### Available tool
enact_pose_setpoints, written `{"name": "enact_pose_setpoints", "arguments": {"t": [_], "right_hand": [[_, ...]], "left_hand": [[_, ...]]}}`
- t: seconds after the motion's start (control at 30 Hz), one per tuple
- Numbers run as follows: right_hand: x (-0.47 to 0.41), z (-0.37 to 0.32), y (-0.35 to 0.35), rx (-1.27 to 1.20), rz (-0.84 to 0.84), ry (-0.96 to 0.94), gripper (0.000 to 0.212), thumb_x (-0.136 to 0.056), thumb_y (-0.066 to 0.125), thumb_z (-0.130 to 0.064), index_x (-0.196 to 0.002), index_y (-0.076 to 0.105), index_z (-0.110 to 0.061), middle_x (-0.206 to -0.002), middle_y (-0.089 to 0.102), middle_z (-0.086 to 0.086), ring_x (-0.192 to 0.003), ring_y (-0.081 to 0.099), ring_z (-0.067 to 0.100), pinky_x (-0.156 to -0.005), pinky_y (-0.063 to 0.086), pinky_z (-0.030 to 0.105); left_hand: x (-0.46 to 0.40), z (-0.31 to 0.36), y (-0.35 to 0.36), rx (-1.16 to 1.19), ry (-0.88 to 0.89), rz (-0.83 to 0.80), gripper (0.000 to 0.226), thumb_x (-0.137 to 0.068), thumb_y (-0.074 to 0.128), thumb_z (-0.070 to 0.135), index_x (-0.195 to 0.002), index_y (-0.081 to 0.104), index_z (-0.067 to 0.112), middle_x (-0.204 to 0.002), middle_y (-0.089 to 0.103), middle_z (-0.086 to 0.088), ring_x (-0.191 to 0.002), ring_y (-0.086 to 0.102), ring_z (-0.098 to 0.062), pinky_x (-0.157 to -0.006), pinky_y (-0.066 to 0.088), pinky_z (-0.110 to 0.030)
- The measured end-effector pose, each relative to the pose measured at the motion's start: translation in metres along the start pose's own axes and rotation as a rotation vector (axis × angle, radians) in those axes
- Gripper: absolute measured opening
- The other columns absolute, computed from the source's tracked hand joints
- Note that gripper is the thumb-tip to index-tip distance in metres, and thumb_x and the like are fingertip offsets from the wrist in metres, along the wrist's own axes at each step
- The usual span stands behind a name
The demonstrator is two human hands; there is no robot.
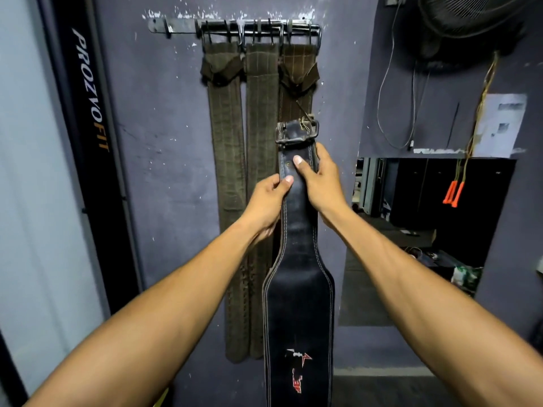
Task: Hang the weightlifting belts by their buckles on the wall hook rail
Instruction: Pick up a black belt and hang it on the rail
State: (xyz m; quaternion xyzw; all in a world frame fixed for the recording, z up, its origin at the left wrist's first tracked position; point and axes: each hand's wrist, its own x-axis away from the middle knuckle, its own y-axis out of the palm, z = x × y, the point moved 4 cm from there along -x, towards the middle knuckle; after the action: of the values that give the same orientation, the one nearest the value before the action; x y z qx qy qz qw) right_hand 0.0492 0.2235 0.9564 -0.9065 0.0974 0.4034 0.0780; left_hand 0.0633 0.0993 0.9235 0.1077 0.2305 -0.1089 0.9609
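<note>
I hold a black leather weightlifting belt [299, 304] upright in front of the wall, its metal buckle [296, 131] at the top. My left hand [266, 205] grips the narrow strap from the left, thumb on its front. Just under the buckle, my right hand [318, 179] grips the strap from the right, thumb across its face. The hook rail [182, 25] runs along the wall well above the buckle. Three brown-green fabric belts [229, 171] hang from it by their buckles. One bare hook [168, 28] shows at the rail's left end.
A dark banner [91, 92] with lettering stands at the left. To the right, cables [388, 83] and a fan [470, 22] hang on the wall. A skipping rope with orange handles [454, 193] dangles beside an opening onto a dim room.
</note>
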Motion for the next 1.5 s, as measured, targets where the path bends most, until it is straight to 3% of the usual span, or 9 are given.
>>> {"name": "enact_pose_setpoints", "arguments": {"t": [0.13,0.27,0.47,0.67,0.83,1.0,1.1,1.3,1.5], "right_hand": [[0.009,0.016,-0.015,-0.006,-0.050,0.053,0.030,-0.104,0.059,-0.029,-0.133,0.062,-0.021,-0.128,0.070,0.006,-0.121,0.066,0.023,-0.109,0.051,0.048],[0.056,0.046,-0.019,-0.122,-0.237,0.182,0.045,-0.099,0.069,-0.030,-0.141,0.054,-0.024,-0.134,0.069,-0.014,-0.124,0.064,0.001,-0.105,0.050,0.020],[0.101,0.095,-0.011,-0.126,-0.261,0.284,0.020,-0.093,0.073,-0.001,-0.107,0.073,-0.016,-0.097,0.080,-0.010,-0.091,0.073,0.003,-0.086,0.057,0.026],[0.125,0.120,-0.013,-0.066,-0.494,0.393,0.057,-0.086,0.084,-0.017,-0.139,0.063,-0.014,-0.131,0.073,-0.003,-0.123,0.069,0.012,-0.106,0.052,0.026],[0.147,0.143,-0.003,-0.308,-0.221,0.486,0.031,-0.083,0.084,-0.005,-0.112,0.078,-0.014,-0.112,0.080,0.012,-0.105,0.077,0.030,-0.087,0.063,0.035],[0.188,0.168,0.015,-0.184,-0.363,0.647,0.039,-0.078,0.089,-0.019,-0.115,0.074,-0.020,-0.112,0.081,0.001,-0.106,0.077,0.022,-0.083,0.061,0.024],[0.197,0.180,0.023,-0.176,-0.305,0.684,0.034,-0.078,0.090,-0.024,-0.109,0.077,-0.017,-0.107,0.081,0.007,-0.100,0.079,0.026,-0.085,0.064,0.035],[0.152,0.151,0.047,-0.326,-0.365,0.582,0.048,-0.080,0.085,-0.034,-0.125,0.070,-0.024,-0.125,0.077,0.000,-0.117,0.072,0.019,-0.103,0.057,0.035],[0.014,0.058,0.061,-0.274,-0.273,0.231,0.049,-0.094,0.064,-0.048,-0.139,0.053,-0.034,-0.099,0.075,-0.028,-0.096,0.069,-0.011,-0.073,0.056,0.012]], "left_hand": [[-0.001,-0.012,0.001,-0.032,0.038,-0.014,0.028,-0.105,0.049,0.002,-0.129,0.060,-0.008,-0.109,0.072,-0.017,-0.089,0.073,-0.015,-0.087,0.060,-0.027],[-0.007,-0.008,0.003,-0.038,0.105,0.026,0.021,-0.105,0.051,0.004,-0.118,0.067,-0.003,-0.113,0.071,-0.019,-0.102,0.068,-0.020,-0.097,0.053,-0.033],[-0.019,0.004,0.008,-0.038,0.157,0.027,0.010,-0.105,0.051,0.003,-0.106,0.061,0.001,-0.100,0.055,-0.014,-0.096,0.043,-0.024,-0.089,0.034,-0.037],[-0.021,0.013,-0.013,-0.001,0.169,0.116,0.021,-0.105,0.050,0.003,-0.120,0.063,-0.003,-0.116,0.065,-0.021,-0.109,0.058,-0.028,-0.110,0.044,-0.047],[-0.030,0.029,-0.030,0.046,0.143,0.180,0.028,-0.105,0.049,0.004,-0.128,0.059,-0.011,-0.131,0.062,-0.036,-0.114,0.060,-0.035,-0.114,0.040,-0.062],[-0.036,0.056,-0.044,0.046,0.199,0.211,0.029,-0.106,0.050,0.005,-0.129,0.058,-0.011,-0.119,0.069,-0.026,-0.110,0.068,-0.033,-0.107,0.051,-0.052],[-0.040,0.069,-0.051,0.030,0.215,0.213,0.030,-0.105,0.050,0.005,-0.129,0.058,-0.011,-0.120,0.070,-0.028,-0.105,0.068,-0.031,-0.105,0.053,-0.052],[-0.051,0.072,-0.072,-0.015,0.228,0.227,0.029,-0.105,0.051,0.007,-0.126,0.061,-0.011,-0.131,0.062,-0.036,-0.114,0.062,-0.035,-0.113,0.042,-0.063],[-0.061,0.063,-0.087,-0.126,0.217,0.224,0.029,-0.106,0.051,0.009,-0.122,0.063,-0.012,-0.126,0.064,-0.037,-0.108,0.062,-0.033,-0.111,0.042,-0.064]]}}
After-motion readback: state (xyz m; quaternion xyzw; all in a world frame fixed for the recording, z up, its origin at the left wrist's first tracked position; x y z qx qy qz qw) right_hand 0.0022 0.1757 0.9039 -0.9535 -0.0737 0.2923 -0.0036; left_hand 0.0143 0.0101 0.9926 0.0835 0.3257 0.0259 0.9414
